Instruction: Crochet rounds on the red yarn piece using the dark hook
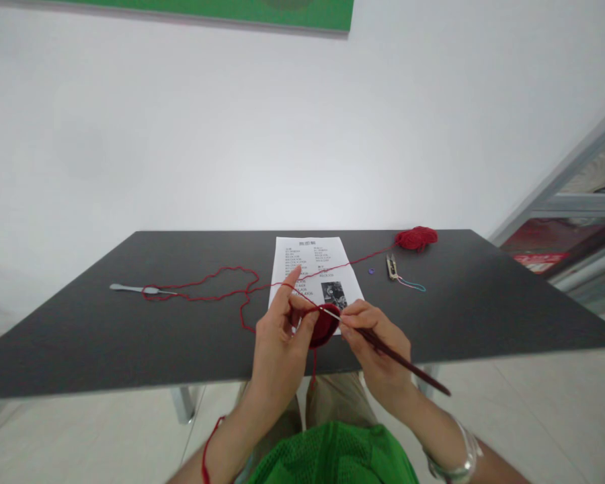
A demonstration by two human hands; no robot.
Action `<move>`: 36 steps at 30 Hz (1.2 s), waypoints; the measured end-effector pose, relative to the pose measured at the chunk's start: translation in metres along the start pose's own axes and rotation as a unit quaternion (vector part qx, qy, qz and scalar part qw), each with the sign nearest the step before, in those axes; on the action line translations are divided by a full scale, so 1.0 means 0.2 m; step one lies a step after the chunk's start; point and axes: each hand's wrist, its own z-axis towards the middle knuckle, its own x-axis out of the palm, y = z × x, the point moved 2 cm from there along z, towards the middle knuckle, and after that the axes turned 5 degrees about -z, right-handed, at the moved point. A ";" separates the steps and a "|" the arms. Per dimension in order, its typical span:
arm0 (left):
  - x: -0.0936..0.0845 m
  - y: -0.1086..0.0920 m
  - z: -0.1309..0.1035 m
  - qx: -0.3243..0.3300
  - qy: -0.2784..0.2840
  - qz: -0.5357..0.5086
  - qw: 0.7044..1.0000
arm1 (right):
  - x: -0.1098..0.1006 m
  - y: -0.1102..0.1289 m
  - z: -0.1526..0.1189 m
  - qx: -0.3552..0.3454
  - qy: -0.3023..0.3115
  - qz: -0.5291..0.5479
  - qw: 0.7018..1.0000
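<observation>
My left hand (283,336) pinches the edge of a small round piece of dark red crochet (325,327) between thumb and fingers. Its index finger points up, with the red yarn (355,261) running over it. Closed around a crochet hook (403,361) with a dark brown handle is my right hand (378,343). The hook's thin metal tip meets the upper edge of the crochet piece; whether it is through a stitch I cannot tell. A yarn tail hangs below the piece, in front of the table edge.
Under my hands lies a printed sheet (307,252) on the dark table (206,356). A red yarn ball (416,238), thread snips (392,267) with a cord, and a small purple ring (371,271) are at right. Loose yarn loops around a white-handled tool (136,289) at left.
</observation>
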 end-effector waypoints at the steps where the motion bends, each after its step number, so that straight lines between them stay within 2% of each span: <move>1: 0.00 0.00 0.00 0.014 0.003 0.029 0.999 | 0.00 0.01 0.00 -0.028 0.015 -0.025 0.999; 3: -0.01 0.00 -0.01 0.045 0.005 0.085 0.995 | 0.00 0.03 0.01 -0.032 0.024 -0.038 0.998; 5: -0.01 0.00 -0.02 0.074 0.003 0.126 0.989 | 0.00 0.02 0.02 0.053 0.002 0.013 0.999; 7: -0.02 0.00 -0.03 0.095 0.001 0.144 0.985 | 0.00 0.01 0.02 0.153 -0.017 0.090 0.984; 9: -0.02 0.00 -0.04 0.102 0.008 0.151 0.983 | 0.00 0.02 0.03 0.180 -0.015 0.116 0.977; 10: -0.02 0.00 -0.04 0.102 0.011 0.153 0.983 | -0.01 0.03 0.03 0.159 -0.010 0.095 0.983; 12: -0.02 0.00 -0.03 0.102 0.019 0.159 0.982 | -0.02 0.07 0.05 0.065 0.013 0.010 0.998; 15: -0.03 -0.02 -0.02 0.109 0.024 0.166 0.980 | -0.05 0.13 0.08 -0.082 0.072 -0.094 0.990; 22: -0.02 -0.06 -0.01 0.145 0.028 0.209 0.967 | -0.08 0.13 0.10 -0.209 0.174 -0.181 0.945; 24: -0.02 -0.06 -0.02 0.160 0.030 0.218 0.962 | -0.07 0.11 0.09 -0.224 0.185 -0.181 0.940; 26: -0.02 -0.06 -0.02 0.169 0.031 0.220 0.960 | -0.07 0.09 0.08 -0.165 0.151 -0.136 0.965; 28: -0.02 -0.06 -0.02 0.170 0.036 0.214 0.961 | -0.06 0.06 0.08 -0.033 0.083 -0.041 0.995; 30: -0.02 -0.06 -0.03 0.159 0.049 0.203 0.965 | -0.04 0.02 0.07 0.105 0.028 0.073 0.991; 32: -0.02 -0.05 -0.02 0.141 0.066 0.193 0.969 | -0.02 0.00 0.06 0.175 0.012 0.148 0.973; 34: -0.03 -0.04 -0.02 0.120 0.076 0.187 0.972 | -0.02 0.00 0.06 0.155 0.017 0.128 0.979; 36: -0.03 -0.04 -0.01 0.106 0.077 0.184 0.974 | -0.04 0.04 0.06 0.046 0.050 0.034 0.997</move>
